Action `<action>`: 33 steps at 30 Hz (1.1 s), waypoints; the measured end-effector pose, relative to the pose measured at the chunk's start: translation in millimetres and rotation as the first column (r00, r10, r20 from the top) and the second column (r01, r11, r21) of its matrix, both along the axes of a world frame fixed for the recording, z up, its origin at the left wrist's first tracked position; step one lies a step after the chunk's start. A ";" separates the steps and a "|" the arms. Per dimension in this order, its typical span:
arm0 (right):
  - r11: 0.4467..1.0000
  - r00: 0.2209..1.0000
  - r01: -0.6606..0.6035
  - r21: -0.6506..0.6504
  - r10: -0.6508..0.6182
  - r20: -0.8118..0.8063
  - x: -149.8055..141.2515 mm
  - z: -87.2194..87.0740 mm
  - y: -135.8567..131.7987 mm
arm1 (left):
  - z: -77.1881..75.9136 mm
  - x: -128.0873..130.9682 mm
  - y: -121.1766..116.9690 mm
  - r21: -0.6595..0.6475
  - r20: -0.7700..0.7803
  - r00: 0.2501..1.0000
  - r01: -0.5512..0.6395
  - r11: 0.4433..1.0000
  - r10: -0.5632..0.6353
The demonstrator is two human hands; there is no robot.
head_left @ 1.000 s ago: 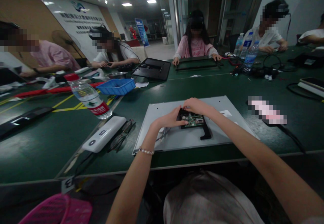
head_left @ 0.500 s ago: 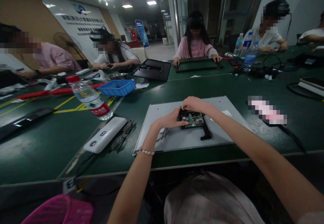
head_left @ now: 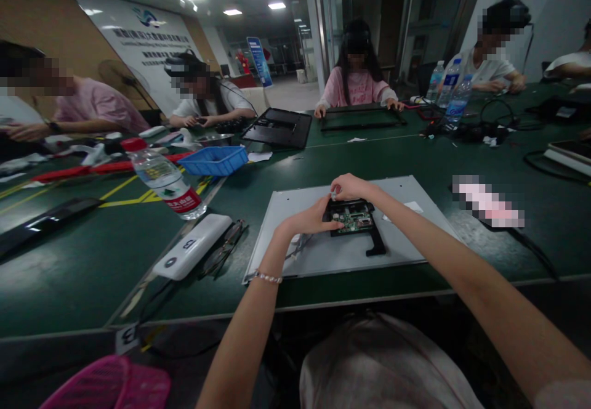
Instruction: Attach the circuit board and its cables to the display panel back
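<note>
Handle the likely fragile circuit board (head_left: 354, 220) by its black frame (head_left: 377, 242), gripped by your half-open left hand (head_left: 313, 217); right hand (head_left: 351, 187) curled, hold unclear.

Left of the frame: a red-capped bottle (head_left: 173, 190) on the green desk (head_left: 60, 292), with a blue tray (head_left: 216, 165) just beyond; nearer, a white oblong device (head_left: 192, 246) beside folded eyeglasses (head_left: 224, 250). Lower left: a pink basket (head_left: 104, 387). Upper right: three clear bottles (head_left: 457, 104). Upper left: a lettered wall panel (head_left: 141, 33).
</note>
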State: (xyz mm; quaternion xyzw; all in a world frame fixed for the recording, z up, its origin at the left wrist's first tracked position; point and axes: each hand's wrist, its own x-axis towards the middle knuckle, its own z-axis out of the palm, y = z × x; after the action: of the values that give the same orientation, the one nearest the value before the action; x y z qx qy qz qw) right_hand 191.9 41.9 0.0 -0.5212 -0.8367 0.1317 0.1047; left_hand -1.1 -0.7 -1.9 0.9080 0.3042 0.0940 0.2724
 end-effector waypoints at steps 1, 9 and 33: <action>0.999 0.999 0.029 -0.027 -0.029 0.013 -3.6 1.2 1.2 | -0.2 0.4 0.0 -0.009 -0.005 1.000 0.002 1.000 -0.002; 0.986 0.992 0.123 -0.109 -0.126 -0.016 -3.0 3.7 1.2 | 0.2 1.6 -0.9 -0.032 -0.029 1.000 -0.009 0.999 0.008; 0.943 0.928 0.296 0.150 -0.321 0.188 95.6 -6.7 -58.8 | 5.8 -3.4 -2.2 0.014 -0.091 0.995 -0.033 0.999 0.034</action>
State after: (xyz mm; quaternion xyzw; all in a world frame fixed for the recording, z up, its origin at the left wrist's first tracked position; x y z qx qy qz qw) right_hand 287.4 -16.9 -6.6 -0.6500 -0.7570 0.0078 0.0662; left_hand -4.5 -2.9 3.9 0.9078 0.3307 0.0590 0.2509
